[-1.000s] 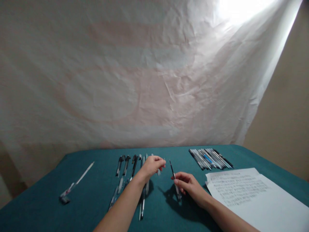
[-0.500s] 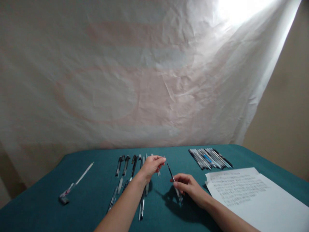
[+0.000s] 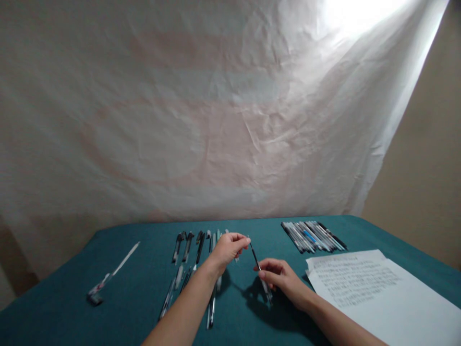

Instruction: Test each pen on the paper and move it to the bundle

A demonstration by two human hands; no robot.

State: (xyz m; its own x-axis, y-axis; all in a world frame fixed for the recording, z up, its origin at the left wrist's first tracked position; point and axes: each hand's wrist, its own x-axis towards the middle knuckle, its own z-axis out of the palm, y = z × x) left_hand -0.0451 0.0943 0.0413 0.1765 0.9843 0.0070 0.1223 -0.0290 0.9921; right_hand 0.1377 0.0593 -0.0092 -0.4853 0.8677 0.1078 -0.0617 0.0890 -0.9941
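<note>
Green table (image 3: 126,312) — right hand (image 3: 279,276) pinches one pen (image 3: 255,259); left hand (image 3: 228,249), fingertips close together at its tip — grip unclear.

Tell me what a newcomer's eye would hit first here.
A huge wrinkled whitish sheet with faded pink shapes fills the background. Below, the right hand holds a slim black-and-clear pen, its tip by the left hand. Handwritten white paper lies at right on the green cloth.
</note>
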